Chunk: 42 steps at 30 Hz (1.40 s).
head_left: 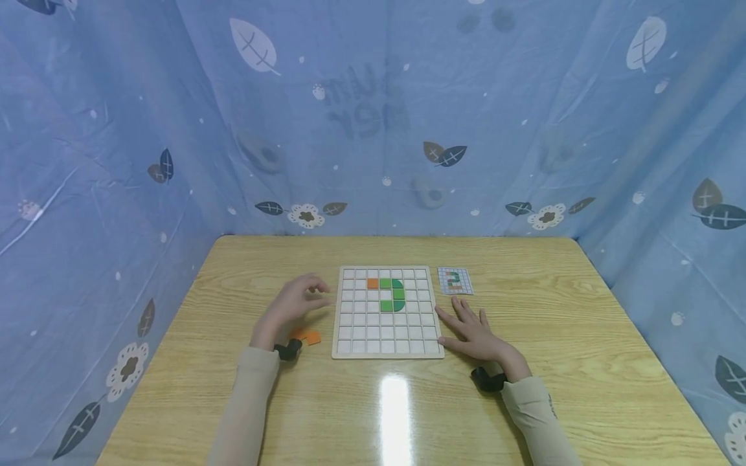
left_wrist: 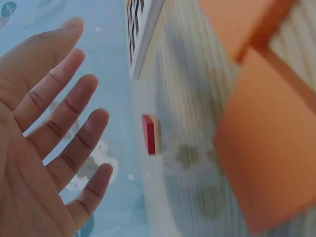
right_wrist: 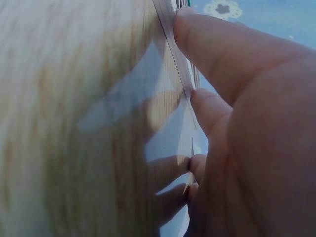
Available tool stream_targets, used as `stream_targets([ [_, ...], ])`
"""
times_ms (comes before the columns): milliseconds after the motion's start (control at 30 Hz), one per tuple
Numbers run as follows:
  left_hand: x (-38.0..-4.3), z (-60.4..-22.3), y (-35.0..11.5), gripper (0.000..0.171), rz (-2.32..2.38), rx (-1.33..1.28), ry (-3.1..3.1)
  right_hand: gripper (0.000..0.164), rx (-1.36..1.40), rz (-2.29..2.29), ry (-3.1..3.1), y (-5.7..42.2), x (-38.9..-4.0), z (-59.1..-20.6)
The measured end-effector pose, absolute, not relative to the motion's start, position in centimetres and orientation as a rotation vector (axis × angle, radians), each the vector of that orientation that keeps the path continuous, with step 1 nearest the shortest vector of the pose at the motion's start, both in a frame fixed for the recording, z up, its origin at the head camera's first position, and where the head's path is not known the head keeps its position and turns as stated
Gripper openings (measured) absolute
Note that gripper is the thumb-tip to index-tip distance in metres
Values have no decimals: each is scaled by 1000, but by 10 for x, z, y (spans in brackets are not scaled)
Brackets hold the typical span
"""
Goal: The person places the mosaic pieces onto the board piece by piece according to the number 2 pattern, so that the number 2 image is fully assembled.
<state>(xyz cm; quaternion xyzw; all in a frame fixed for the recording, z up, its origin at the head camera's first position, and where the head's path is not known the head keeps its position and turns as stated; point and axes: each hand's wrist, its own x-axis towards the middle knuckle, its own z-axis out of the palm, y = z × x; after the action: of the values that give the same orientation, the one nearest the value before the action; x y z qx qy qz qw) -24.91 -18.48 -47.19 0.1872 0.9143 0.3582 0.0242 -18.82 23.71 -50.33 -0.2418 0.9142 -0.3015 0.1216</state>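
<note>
As the grid board [head_left: 357, 327] stands: six tiles [head_left: 398, 294] set; by the pattern card [head_left: 456, 281], base seemingly lacking
Orange tiles [head_left: 313, 338]: loose, near left
Left hand [head_left: 293, 299]: relaxed, empty
Right hand [head_left: 473, 335]: spread, empty, touching board's right edge

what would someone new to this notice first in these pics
Probably the bright green tiles and single orange tile on the pale grid board, in the middle of the table. Next, the blue patterned curtain behind it, then the empty left hand left of the board and the right hand at its right edge.
</note>
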Motion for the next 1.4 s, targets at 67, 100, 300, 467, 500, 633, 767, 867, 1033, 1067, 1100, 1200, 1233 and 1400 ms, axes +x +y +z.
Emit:
stream_targets([
  [67,-247,-473,-190,24,1115,535,2826,67,-703,-874,2669,237,-188,-503],
  [100,-246,-474,-192,24,1120,513,2823,67,-701,-870,2668,237,-188,-503],
  [300,-241,-471,-203,27,1121,482,2837,67,-700,-877,2661,238,-188,-503],
  [467,-240,-469,-210,27,1099,491,2873,67,-697,-876,2668,238,-189,-504],
  [500,-239,-469,-212,27,1097,490,2877,67,-696,-875,2670,238,-189,-504],
  [633,-237,-471,-217,25,1103,481,2881,67,-696,-878,2666,238,-188,-503],
  [767,-235,-474,-221,25,1079,500,2896,67,-692,-863,2668,238,-188,-502],
  [867,-236,-475,-224,25,1046,501,2902,67,-688,-849,2665,238,-188,-502],
  [1033,-242,-471,-227,28,976,518,2913,67,-699,-861,2661,238,-188,-501],
  [1067,-244,-470,-228,28,967,531,2911,67,-702,-864,2661,238,-188,-501],
  [1100,-246,-470,-228,29,953,535,2911,67,-702,-864,2663,238,-188,-501],
  [1200,-254,-468,-232,30,913,571,2910,67,-707,-865,2667,238,-189,-502],
  [1233,-256,-468,-233,30,907,579,2907,67,-705,-861,2669,238,-189,-502],
  [1400,-268,-471,-238,29,861,616,2893,67,-701,-864,2670,238,-189,-502],
])
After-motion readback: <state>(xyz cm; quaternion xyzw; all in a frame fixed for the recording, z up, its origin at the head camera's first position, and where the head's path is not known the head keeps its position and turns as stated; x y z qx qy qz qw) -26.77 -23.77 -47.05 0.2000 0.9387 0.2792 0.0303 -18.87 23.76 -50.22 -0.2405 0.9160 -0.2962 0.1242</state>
